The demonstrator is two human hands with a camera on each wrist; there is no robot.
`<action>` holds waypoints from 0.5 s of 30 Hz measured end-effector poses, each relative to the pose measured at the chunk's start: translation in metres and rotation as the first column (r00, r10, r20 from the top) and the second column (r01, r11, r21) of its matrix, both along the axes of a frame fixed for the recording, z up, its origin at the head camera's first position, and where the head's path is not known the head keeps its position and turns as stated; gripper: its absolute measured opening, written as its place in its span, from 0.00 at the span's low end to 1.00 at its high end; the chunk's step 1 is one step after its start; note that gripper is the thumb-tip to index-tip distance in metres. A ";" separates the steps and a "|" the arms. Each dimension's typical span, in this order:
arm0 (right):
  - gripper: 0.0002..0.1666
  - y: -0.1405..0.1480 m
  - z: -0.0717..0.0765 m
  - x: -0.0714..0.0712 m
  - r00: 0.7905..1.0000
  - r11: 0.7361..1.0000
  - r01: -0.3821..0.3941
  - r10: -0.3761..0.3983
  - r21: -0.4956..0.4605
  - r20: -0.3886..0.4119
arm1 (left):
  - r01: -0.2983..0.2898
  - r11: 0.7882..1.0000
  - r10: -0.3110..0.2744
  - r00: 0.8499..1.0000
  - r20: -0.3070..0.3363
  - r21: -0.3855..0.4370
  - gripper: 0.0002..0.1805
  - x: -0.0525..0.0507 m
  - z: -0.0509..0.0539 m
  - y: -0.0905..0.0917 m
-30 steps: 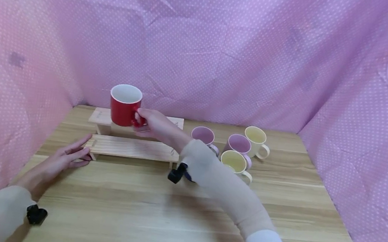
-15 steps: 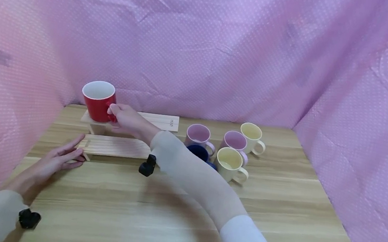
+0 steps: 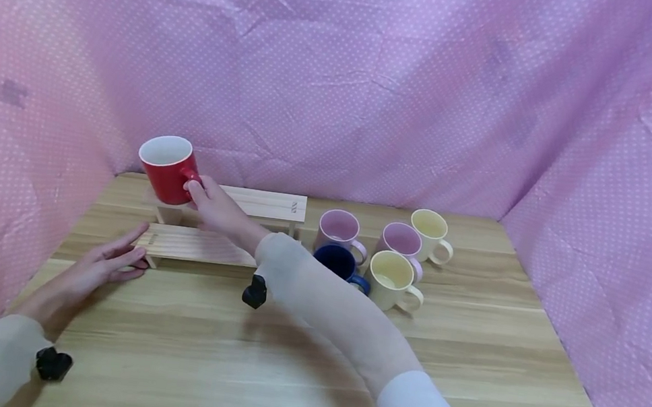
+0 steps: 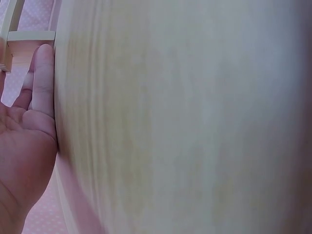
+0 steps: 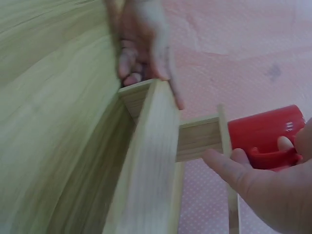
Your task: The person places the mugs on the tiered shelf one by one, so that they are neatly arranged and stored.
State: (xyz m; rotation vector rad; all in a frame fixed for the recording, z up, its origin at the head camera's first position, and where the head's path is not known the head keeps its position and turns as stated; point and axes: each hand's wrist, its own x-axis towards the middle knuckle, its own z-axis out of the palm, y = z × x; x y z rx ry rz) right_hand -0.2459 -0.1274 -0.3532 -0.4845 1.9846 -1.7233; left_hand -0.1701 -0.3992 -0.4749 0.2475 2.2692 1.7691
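Note:
My right hand (image 3: pixel 222 212) grips the handle of a red mug (image 3: pixel 166 174) with a white inside. The mug is slightly tilted at the left end of the rear wooden shelf (image 3: pixel 265 204); whether its base touches the board cannot be told. In the right wrist view the red mug (image 5: pixel 265 129) lies beside the rear shelf's edge, partly hidden by my fingers. My left hand (image 3: pixel 101 267) rests on the table with fairly straight fingers touching the left end of the front wooden shelf (image 3: pixel 198 245). Its fingers (image 4: pixel 44 83) lie beside the shelf leg in the left wrist view.
To the right of the shelves stand two purple mugs (image 3: pixel 338 227) (image 3: pixel 402 239), two pale yellow mugs (image 3: pixel 392 273) (image 3: pixel 430 226) and a dark blue mug (image 3: pixel 336 259), partly behind my right forearm. A pink dotted cloth (image 3: pixel 339 96) surrounds the wooden table (image 3: pixel 280 374).
My right hand has carried the red mug leftward to the rear shelf's left end, and the mug has tilted a little. The left hand keeps its place at the front shelf.

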 end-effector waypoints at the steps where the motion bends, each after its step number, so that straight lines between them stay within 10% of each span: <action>1: 0.22 0.000 -0.002 0.000 1.000 1.000 -0.007 0.007 0.002 -0.010 | -0.005 1.000 0.005 1.000 0.001 0.001 0.35 0.001 0.000 0.000; 15: 0.24 0.003 -0.007 0.001 0.996 1.000 -0.013 0.012 -0.004 -0.091 | -0.060 0.998 0.062 0.995 0.072 -0.029 0.36 0.003 0.003 0.000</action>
